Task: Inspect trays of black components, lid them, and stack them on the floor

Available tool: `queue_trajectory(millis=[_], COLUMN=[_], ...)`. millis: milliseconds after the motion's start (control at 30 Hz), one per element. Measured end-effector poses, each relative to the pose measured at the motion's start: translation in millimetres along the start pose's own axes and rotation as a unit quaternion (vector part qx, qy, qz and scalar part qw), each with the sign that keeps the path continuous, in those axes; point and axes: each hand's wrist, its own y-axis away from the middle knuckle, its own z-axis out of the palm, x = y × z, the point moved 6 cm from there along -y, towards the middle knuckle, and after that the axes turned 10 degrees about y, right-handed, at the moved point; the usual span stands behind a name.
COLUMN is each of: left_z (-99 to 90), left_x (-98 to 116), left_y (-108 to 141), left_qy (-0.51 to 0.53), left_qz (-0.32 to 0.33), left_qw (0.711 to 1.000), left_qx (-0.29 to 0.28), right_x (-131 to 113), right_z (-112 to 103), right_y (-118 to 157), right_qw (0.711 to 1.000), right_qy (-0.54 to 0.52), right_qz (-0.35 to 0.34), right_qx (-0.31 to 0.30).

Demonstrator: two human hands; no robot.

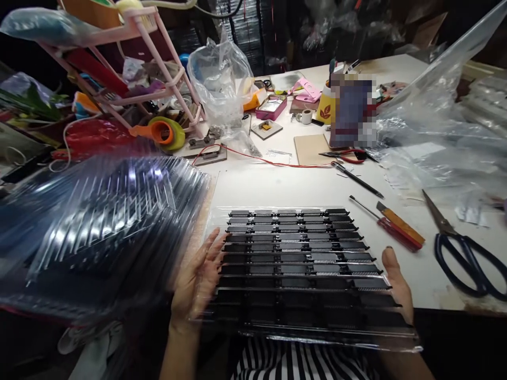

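Observation:
A clear plastic tray [303,342] lies between my two hands at the front edge of the white table. Rows of small black parts with comb-like teeth [291,257] fill it. My left hand [194,279] holds the tray's left side, its fingers reaching along and partly behind the clear rim. On the opposite side my right hand [398,282] grips the right edge, thumb up and the other fingers hidden beneath. The tray's near end overhangs the table edge above my striped clothing.
A tall stack of clear trays [106,227] stands at the left. Scissors [463,253], a screwdriver [400,232], a cutter knife [400,221], a black pen [358,179] and red-handled pliers [344,155] lie on the right. Behind are a pink rack [166,58] and plastic bags [222,79].

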Motion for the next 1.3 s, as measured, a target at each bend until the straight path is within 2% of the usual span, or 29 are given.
queue_trajectory(millis=[167, 333, 500, 600, 733, 900, 1000, 1167, 1300], left_z=[-1.1, -2.4, -2.4, -3.7, -3.4, -0.2, 4.0, 9.6, 6.3], left_x=[0.4, 0.8, 1.0, 0.7, -1.7, 0.9, 2.1, 0.4, -0.4], left_y=[-1.6, -2.1, -2.0, -1.8, -1.8, -2.0, -0.9, 2.3, 1.8], left_qy=[0.001, 0.0, 0.016, 0.033, 0.103, 0.21, 0.238, 0.24, 0.245], left_qz=[-0.001, 0.002, -0.002, -0.008, -0.045, -0.093, -0.112, -0.119, -0.122], left_qw=[1.0, 1.0, 1.0, 0.999, 0.988, 0.937, 0.914, 0.918, 0.93], left_qx=[-0.007, 0.0, 0.01, -0.004, -0.104, -0.262, -0.31, -0.292, -0.247], right_x=[1.9, 7.2, 6.8, 9.0, 11.7, 7.8, 5.0, 3.6, 3.8], right_z=[7.3, 7.2, 11.3, 12.5, 15.0, 18.4, 19.0, 21.2, 23.5], right_y=[2.0, 0.8, -1.1, -1.8, -2.1, -3.2, -5.1, -8.3, -7.7], right_qw=[0.997, 0.994, 0.989, 0.985, 0.974, 0.953, 0.944, 0.935, 0.928], right_qy=[-0.066, -0.097, -0.138, -0.162, -0.214, -0.297, -0.324, -0.341, -0.347], right_qz=[0.012, 0.048, 0.056, 0.06, 0.06, 0.026, 0.001, -0.006, 0.01], right_qx=[0.026, 0.0, -0.027, -0.026, -0.042, -0.061, -0.066, -0.099, -0.134])
